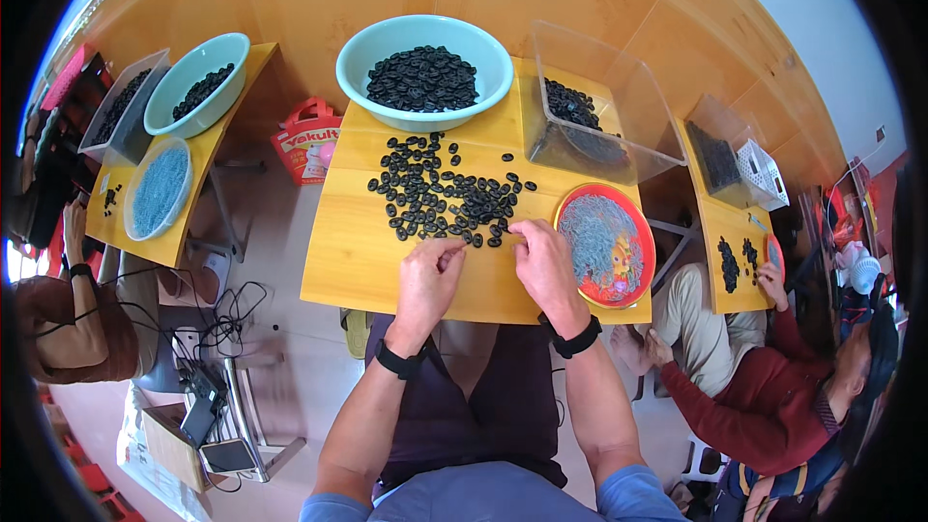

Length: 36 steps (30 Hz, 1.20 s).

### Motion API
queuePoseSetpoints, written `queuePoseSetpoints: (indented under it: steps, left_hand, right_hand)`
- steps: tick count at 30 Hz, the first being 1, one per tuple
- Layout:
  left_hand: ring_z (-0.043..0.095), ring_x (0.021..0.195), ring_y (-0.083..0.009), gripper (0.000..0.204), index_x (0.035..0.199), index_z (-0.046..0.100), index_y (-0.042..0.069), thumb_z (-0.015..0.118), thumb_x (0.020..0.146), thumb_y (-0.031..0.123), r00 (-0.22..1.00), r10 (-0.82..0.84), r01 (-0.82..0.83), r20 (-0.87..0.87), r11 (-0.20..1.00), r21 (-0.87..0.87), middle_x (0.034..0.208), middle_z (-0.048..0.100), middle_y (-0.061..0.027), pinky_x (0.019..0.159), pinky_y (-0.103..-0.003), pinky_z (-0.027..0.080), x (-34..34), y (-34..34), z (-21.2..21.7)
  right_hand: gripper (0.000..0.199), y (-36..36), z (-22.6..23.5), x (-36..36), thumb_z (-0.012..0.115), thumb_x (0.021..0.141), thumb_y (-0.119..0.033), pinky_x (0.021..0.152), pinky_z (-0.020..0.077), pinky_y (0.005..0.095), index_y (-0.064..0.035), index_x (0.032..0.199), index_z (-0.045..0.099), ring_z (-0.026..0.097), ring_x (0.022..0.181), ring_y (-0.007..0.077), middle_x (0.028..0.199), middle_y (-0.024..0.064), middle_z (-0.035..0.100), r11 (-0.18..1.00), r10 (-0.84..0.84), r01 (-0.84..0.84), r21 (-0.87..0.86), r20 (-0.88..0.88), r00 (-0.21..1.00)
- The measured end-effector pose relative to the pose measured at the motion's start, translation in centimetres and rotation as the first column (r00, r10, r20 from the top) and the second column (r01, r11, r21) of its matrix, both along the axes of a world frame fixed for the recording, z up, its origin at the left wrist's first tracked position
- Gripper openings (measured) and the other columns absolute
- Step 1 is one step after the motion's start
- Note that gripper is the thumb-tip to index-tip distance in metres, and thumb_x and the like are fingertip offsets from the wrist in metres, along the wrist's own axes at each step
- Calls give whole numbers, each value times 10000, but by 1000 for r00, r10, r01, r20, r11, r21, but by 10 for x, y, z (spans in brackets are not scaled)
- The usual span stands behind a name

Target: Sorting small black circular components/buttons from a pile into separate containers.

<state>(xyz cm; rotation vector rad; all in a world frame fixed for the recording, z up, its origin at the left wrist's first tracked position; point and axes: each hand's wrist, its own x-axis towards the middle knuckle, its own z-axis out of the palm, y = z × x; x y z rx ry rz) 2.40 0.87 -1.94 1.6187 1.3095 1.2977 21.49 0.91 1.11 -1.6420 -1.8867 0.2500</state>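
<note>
Small black oval pieces [425, 184] lie loosely spread on my yellow wooden table [348, 251]. My left hand [430, 280] is at the near edge of this spread, its fingers curled and pressed together; anything in them is too small to make out. Beside it, my right hand [544, 266] is closed with thumb and forefinger drawn together near the closest black pieces; what they pinch, if anything, cannot be made out. Just right of that hand sits a red round tray [646, 232] of thin grey pin-like bits. Each wrist wears a black band.
Behind the spread stand a pale green basin [425, 118] of black pieces and a clear plastic bin [619, 150] with more. At side tables, one person [754, 396] sits right and another [72, 319] left. Cables [208, 338] hang over a metal stand on the left.
</note>
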Motion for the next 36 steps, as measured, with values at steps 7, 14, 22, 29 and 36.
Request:
queuePoseSetpoints:
  steps: [7,14,22,29,36]
  left_hand:
    - [635,651,-203,118,979,734,-5,704,875,42,999,3,-3,-35,1000,-11,817,696,-133,629,-316,521,0,-2,2]
    - [624,635,-210,119,980,735,5,706,872,47,999,-18,19,-48,999,25,808,680,-130,625,-318,520,-1,-3,-2]
    - [665,727,-89,207,1083,730,-5,739,891,73,984,-147,158,104,981,-110,875,752,-95,667,-244,538,-1,-1,-7]
    - [646,753,-59,137,1015,725,-52,708,928,52,950,-215,266,226,937,-227,857,745,-43,689,-218,514,-7,0,-1]
    - [615,744,-41,93,998,716,-31,706,913,6,943,-218,278,250,931,-239,867,722,-21,682,-202,494,-9,-1,-4]
  right_hand:
    - [135,10,-7,-7,677,823,14,777,532,456,8,958,687,670,869,366,925,192,670,995,-94,94,24,5,996]
    - [104,15,-8,-10,737,799,-48,726,531,469,-4,880,689,657,791,383,835,174,659,994,-96,103,-39,147,984]
    - [95,-18,11,-31,683,861,-109,612,552,409,-31,911,703,711,710,335,788,179,711,999,-27,17,-45,-231,973]
    - [141,-27,3,-35,704,870,-113,601,539,358,2,950,706,716,681,281,793,165,723,998,-16,-3,-56,-332,943]
    - [153,-37,0,-33,654,897,-145,659,541,436,-21,956,721,698,730,350,814,186,711,985,-53,-32,-168,-479,876]
